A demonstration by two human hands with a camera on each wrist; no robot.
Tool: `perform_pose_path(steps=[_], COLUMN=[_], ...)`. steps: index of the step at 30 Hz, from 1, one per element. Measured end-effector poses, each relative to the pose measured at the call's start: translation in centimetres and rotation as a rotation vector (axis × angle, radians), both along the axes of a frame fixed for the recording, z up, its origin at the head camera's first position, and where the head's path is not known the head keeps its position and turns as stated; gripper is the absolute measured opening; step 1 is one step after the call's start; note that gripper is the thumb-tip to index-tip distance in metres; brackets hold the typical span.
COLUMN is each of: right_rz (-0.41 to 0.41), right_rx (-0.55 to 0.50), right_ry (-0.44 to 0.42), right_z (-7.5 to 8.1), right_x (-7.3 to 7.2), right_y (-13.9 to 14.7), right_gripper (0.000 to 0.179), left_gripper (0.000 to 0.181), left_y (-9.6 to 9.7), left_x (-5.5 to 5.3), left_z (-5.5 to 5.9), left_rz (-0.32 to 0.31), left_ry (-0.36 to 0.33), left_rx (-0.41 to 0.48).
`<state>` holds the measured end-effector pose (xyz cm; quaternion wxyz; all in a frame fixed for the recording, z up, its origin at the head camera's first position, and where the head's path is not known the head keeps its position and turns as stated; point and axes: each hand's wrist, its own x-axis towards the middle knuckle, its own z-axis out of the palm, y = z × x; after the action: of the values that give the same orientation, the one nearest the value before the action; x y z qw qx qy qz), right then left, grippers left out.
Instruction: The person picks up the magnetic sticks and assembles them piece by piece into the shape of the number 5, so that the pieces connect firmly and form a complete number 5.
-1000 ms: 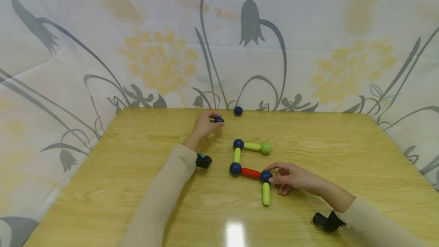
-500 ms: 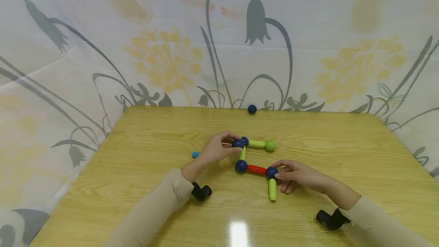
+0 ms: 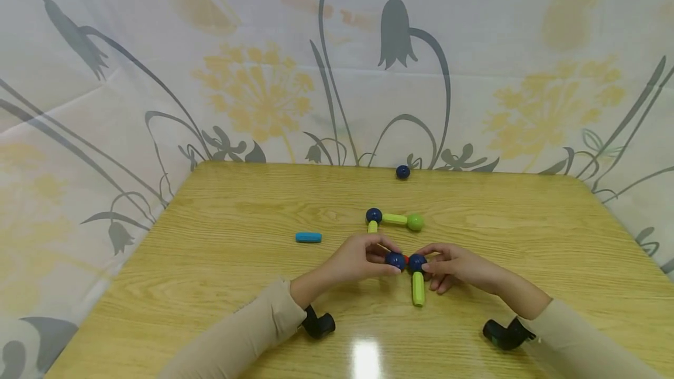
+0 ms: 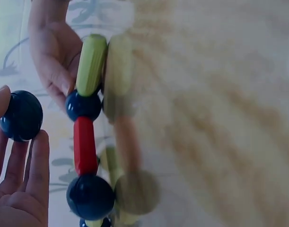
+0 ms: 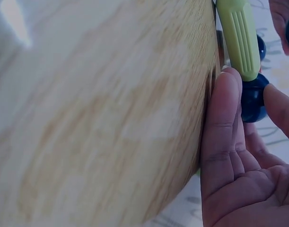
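Note:
My left hand (image 3: 363,259) pinches a loose dark blue ball (image 3: 396,261) between thumb and fingers, above the table and close to my right hand. In the left wrist view that ball (image 4: 22,116) is apart from the chain. My right hand (image 3: 454,266) holds another dark blue ball (image 3: 418,262), the joint between a yellow-green magnetic rod (image 3: 418,289) pointing towards me and a red rod (image 4: 84,145). The red rod runs to a further blue ball (image 4: 90,196), hidden by my left hand in the head view. Beyond, a rod and blue ball (image 3: 374,216) lead to a green ball (image 3: 415,222).
A blue rod (image 3: 308,237) lies alone left of the chain. One more dark blue ball (image 3: 402,172) sits at the table's far edge, by the patterned cloth (image 3: 253,75). The wooden table (image 3: 237,209) is shiny and reflects light.
My left hand has carried the loose blue ball from the far side towards me and right, over the chain. The blue rod is uncovered. The far ball has shifted right. My right hand keeps its hold.

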<state>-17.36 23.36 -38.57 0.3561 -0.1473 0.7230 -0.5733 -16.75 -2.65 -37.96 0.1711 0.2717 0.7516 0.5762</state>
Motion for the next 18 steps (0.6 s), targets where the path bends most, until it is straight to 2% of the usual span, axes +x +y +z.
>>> perform_pose_path(steps=[4, 11, 15, 18], right_rz=[0.002, 0.001, -0.001, 0.006], right_rx=[0.003, 0.014, 0.015, 0.007], right_ry=[0.002, 0.008, 0.007, 0.009], right_z=[-0.1, 0.2, 0.2, 0.2], right_x=[-0.1, -0.2, -0.3, -0.3], right_y=[0.1, 0.0, -0.1, -0.1], right_gripper=[0.051, 0.05, 0.051, 0.052], left_gripper=[0.026, 0.028, 0.03, 0.03], left_y=[0.4, 1.5, 2.1, 2.5], left_x=[0.7, 1.6, 1.9, 2.0], left_z=[-0.3, -0.4, -0.4, -0.5], left_rz=[-0.077, -0.254, -0.351, -0.378], left_ry=[0.008, 0.007, 0.032, 0.084], left_rx=[-0.025, -0.096, -0.094, -0.109])
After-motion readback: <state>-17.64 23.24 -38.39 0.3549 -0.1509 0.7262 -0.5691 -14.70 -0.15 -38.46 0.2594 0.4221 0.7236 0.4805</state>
